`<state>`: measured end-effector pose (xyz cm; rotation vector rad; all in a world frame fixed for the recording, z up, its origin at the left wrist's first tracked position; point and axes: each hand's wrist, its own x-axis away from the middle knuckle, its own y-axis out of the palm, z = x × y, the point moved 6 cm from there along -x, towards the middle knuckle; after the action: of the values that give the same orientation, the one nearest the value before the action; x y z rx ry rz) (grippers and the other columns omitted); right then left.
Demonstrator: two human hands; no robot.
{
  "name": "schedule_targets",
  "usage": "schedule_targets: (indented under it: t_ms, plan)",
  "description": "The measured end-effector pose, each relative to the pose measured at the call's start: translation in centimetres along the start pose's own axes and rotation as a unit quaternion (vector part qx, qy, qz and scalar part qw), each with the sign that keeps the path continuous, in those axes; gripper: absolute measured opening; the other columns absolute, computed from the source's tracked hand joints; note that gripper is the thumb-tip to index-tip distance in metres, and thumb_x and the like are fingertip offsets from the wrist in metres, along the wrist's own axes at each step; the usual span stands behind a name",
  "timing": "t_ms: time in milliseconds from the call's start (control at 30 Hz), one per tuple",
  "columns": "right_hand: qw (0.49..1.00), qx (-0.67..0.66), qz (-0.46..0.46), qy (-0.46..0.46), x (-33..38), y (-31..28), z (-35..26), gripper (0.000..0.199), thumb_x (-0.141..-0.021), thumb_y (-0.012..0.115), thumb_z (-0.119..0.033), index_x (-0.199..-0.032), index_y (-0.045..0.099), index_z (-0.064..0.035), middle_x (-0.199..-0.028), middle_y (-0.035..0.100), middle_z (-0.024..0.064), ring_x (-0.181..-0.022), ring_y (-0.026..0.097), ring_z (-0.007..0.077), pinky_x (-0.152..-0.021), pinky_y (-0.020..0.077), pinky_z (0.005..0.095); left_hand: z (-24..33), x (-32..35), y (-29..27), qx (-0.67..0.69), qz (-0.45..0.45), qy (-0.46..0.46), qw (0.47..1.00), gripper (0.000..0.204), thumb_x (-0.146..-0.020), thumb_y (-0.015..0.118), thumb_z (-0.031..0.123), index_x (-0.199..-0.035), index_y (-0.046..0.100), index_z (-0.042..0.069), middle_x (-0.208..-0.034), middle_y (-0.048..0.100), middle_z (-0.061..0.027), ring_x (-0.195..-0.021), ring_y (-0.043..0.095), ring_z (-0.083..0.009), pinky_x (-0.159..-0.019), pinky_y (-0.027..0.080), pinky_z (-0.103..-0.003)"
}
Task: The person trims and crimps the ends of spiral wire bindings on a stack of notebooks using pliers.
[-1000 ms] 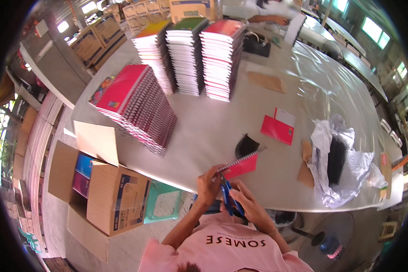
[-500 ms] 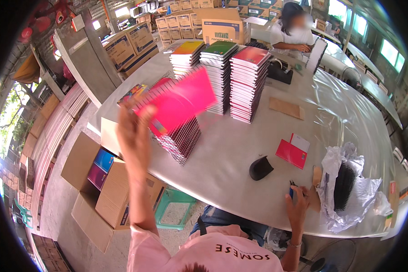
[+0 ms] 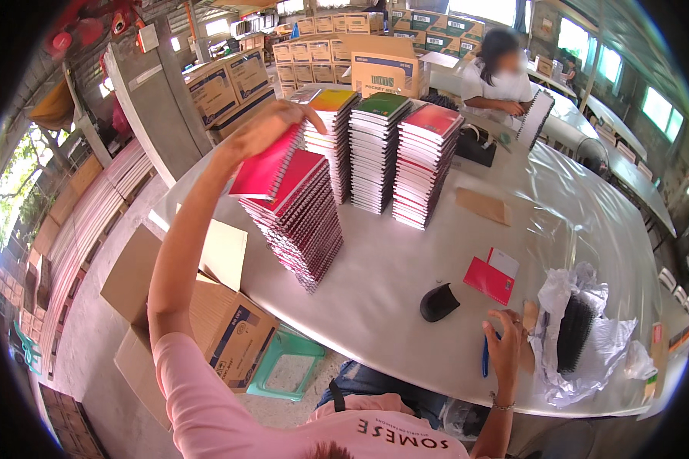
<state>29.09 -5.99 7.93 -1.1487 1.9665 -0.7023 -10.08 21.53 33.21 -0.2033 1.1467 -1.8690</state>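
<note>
My left hand (image 3: 277,128) is closed on the upper part of a red spiral notebook (image 3: 262,177), which lies tilted on top of a tall stack of red spiral notebooks (image 3: 302,229). My right hand (image 3: 505,340) hangs low over the table's near edge, fingers curled round a slim blue-handled tool (image 3: 484,358); its working end is hidden. Beside that hand, black spiral coils (image 3: 576,325) lie in crumpled clear plastic wrap (image 3: 612,344). Red cover pieces (image 3: 488,281) and a black rounded object (image 3: 439,303) rest just beyond it.
Stacks of notebooks with yellow (image 3: 334,99), green (image 3: 380,105) and red (image 3: 430,120) covers stand behind. A brown card (image 3: 482,206) lies mid-table. An open carton (image 3: 237,336) and green stool (image 3: 291,363) are at lower left. Another person (image 3: 497,84) holds a spiral-bound pad (image 3: 536,120).
My left hand has carried the red notebook from the air above the table forward onto the red stack. The right hand has shifted slightly, and the blue tool now points downward.
</note>
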Motion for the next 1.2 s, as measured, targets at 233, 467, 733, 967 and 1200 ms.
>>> schedule_targets:
  t_ms: [233,467,733,967,1200]
  plan:
    - [0.999,0.036,-0.009,-0.009,-0.8,-0.4,-0.1,0.025,-0.086,0.069,-0.018,-0.108,0.066,-0.0063,-0.108,0.065,0.0149,-0.105,0.056,0.0354,-0.094,0.0398,0.0441,-1.7,-1.1,5.2,-0.086,-0.094,0.083,0.988,0.035,-0.094,0.042,0.021,-0.093,0.073,0.005,-0.103,0.062,-0.0143,-0.105,0.057,-0.0275,-0.101,0.04,-0.038]
    - [0.998,-0.057,-0.014,-0.014,-5.9,1.4,3.8,0.022,-0.087,0.067,-0.018,-0.106,0.067,-0.0063,-0.106,0.067,0.0153,-0.106,0.058,0.036,-0.094,0.0425,0.0449,-3.6,-0.2,5.2,-0.035,-0.118,0.098,0.988,0.029,-0.089,0.049,0.021,-0.095,0.07,0.002,-0.101,0.052,-0.0125,-0.105,0.05,-0.027,-0.102,0.034,-0.036]
    - [0.991,0.074,0.006,0.107,-12.2,4.3,9.3,0.042,-0.082,0.073,-0.025,-0.122,0.063,-0.0163,-0.13,0.055,0.0148,-0.124,0.045,0.0401,-0.098,0.0383,0.0557,6.7,2.4,5.3,-0.253,0.083,0.132,0.955,0.032,-0.087,0.054,0.001,-0.115,0.066,0.009,-0.11,0.054,-0.0094,-0.108,0.053,-0.0279,-0.101,0.036,-0.041]
    - [0.983,0.126,-0.135,0.01,-13.9,6.4,7.1,0.049,-0.075,0.077,-0.025,-0.121,0.06,-0.016,-0.127,0.054,0.0162,-0.123,0.046,0.0372,-0.099,0.0356,0.045,14.0,10.1,17.4,-0.06,-0.124,0.241,0.961,0.034,-0.083,0.068,0.005,-0.115,0.068,0.015,-0.109,0.058,-0.0061,-0.102,0.059,-0.0274,-0.091,0.046,-0.04]
    - [0.974,0.026,-0.222,0.04,-17.4,6.1,8.7,0.018,-0.08,0.067,-0.012,-0.098,0.065,-0.0118,-0.091,0.067,0.0062,-0.097,0.061,0.0204,-0.092,0.0326,0.0433,10.1,10.0,29.8,0.1,-0.101,0.123,0.982,0.027,-0.089,0.067,0.006,-0.115,0.068,0.012,-0.104,0.064,-0.0082,-0.098,0.062,-0.0265,-0.088,0.048,-0.038]
